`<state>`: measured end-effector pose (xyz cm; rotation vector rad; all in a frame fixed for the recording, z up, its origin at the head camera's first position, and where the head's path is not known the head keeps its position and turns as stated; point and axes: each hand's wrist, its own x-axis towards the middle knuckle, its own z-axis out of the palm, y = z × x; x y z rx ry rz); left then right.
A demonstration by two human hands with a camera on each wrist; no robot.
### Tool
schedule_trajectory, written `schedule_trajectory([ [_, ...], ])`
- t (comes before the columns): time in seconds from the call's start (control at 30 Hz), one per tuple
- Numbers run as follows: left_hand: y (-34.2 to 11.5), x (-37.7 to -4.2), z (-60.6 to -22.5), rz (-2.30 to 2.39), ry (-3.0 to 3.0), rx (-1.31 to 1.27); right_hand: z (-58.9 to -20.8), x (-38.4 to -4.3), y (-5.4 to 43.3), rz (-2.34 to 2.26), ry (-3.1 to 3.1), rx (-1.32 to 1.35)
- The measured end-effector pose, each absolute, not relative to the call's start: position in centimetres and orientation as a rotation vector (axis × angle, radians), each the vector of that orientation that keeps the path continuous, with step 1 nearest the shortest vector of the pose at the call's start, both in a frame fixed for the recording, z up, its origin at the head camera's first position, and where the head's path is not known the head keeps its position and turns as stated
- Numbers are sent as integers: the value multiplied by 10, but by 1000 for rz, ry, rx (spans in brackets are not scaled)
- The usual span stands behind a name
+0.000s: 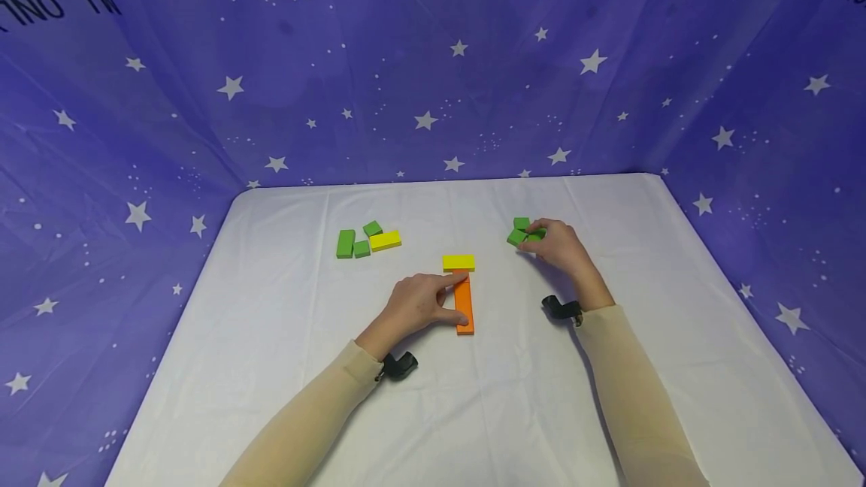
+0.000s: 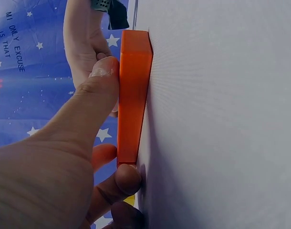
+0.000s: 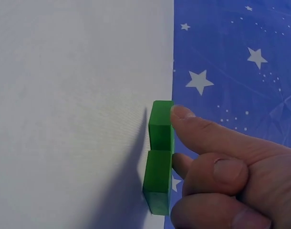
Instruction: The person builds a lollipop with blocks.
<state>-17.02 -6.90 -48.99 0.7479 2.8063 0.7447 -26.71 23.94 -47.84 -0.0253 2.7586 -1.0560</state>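
Note:
My left hand [image 1: 419,303] lies over an orange block [image 1: 463,305] on the table. Its thumb presses the near end, and its extended index finger touches the far end. A yellow block [image 1: 458,263] lies crosswise against that far end. In the left wrist view the thumb rests on the orange block's [image 2: 135,100] upper face. Farther right, my right hand [image 1: 558,246] pinches one of several small green blocks [image 1: 517,237] between thumb and index finger. In the right wrist view the thumb meets the edge of a green block [image 3: 161,125], with a second green block [image 3: 156,176] beside it.
At the back left lie a tall green block [image 1: 346,243], two small green blocks [image 1: 361,249] and a yellow block [image 1: 386,240]. White cloth covers the table [image 1: 284,337]. A blue star-patterned curtain [image 1: 379,96] surrounds its back and sides.

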Motion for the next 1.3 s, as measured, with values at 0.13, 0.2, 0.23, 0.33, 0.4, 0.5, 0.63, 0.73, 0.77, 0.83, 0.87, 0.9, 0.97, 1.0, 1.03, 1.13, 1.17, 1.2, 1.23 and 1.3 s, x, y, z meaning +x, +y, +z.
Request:
schedule_trajectory([
  [0.13, -69, -171, -490, 744, 2805, 746, -481, -267, 237, -1027, 2794, -23],
  [0.2, -68, -171, -490, 746, 2803, 742, -482, -267, 236, -1020, 2806, -21],
  [0.23, -68, -171, -490, 746, 2802, 739, -483, -267, 236, -1017, 2811, -17],
  [0.33, -68, -171, -490, 745, 2798, 727, -484, -266, 233, -1009, 2823, -12],
  [0.4, -68, -171, -490, 748, 2794, 721, -485, -267, 232, -994, 2830, -16],
  [0.5, -68, -171, -491, 740, 2794, 717, -486, -267, 230, -957, 2850, -23],
  [0.63, -68, -171, -492, 724, 2802, 719, -486, -266, 228, -942, 2859, -8],
  [0.73, -68, -171, -491, 724, 2806, 724, -485, -264, 226, -956, 2848, 1],
  [0.77, -68, -171, -491, 725, 2805, 725, -484, -264, 225, -958, 2844, 0],
  [0.83, -68, -170, -491, 728, 2802, 724, -483, -263, 224, -959, 2843, -3],
  [0.87, -68, -170, -491, 730, 2801, 724, -483, -263, 223, -959, 2845, -5],
  [0.9, -68, -170, -491, 731, 2800, 723, -483, -263, 223, -959, 2847, -11],
  [0.97, -69, -169, -491, 732, 2797, 720, -482, -263, 222, -965, 2853, -14],
  [1.0, -68, -169, -490, 734, 2797, 722, -481, -263, 221, -972, 2858, -17],
  [1.03, -68, -170, -490, 735, 2798, 723, -481, -263, 221, -986, 2856, -22],
  [1.13, -68, -169, -490, 740, 2802, 728, -479, -262, 219, -1055, 2840, -45],
  [1.17, -68, -169, -490, 742, 2803, 729, -478, -262, 218, -1074, 2834, -59],
  [1.2, -68, -169, -490, 744, 2803, 729, -477, -262, 218, -1095, 2828, -73],
  [1.23, -68, -169, -490, 742, 2803, 728, -476, -261, 217, -1119, 2816, -82],
  [1.3, -68, -170, -490, 739, 2801, 722, -475, -260, 215, -1141, 2808, -106],
])
